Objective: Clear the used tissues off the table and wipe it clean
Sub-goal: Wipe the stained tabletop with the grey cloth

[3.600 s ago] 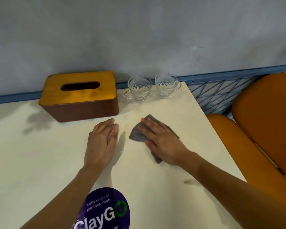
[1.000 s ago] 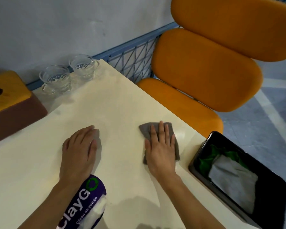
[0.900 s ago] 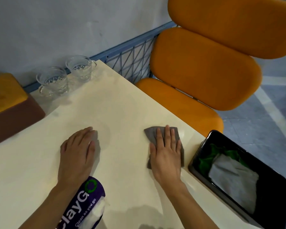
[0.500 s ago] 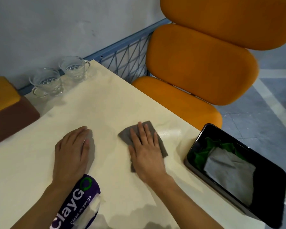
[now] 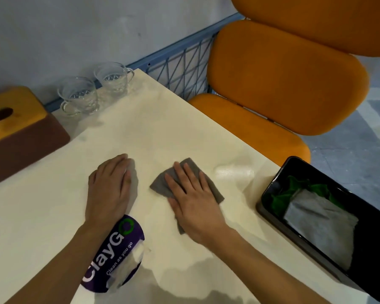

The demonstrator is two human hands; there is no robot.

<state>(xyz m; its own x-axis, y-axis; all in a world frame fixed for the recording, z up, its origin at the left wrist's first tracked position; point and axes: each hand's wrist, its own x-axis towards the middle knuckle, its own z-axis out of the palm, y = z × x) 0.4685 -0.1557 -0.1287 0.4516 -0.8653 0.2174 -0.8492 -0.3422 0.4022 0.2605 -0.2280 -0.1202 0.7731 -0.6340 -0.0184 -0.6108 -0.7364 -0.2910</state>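
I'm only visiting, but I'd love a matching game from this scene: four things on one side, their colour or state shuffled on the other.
Things:
1. wiping cloth
2. tissue box
3. glass cups
4. bin

States:
A. see-through
B. black
C. pressed under the right hand
D. yellow-brown top with a slot

Pairs: 1-C, 2-D, 3-A, 4-B.

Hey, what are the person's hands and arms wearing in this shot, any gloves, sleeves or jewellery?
Nothing that shows. The left hand and right hand are bare, with no gloves, rings, watch or bracelet visible. The left forearm and right forearm are uncovered down to the picture's lower edge, with no sleeve in view.
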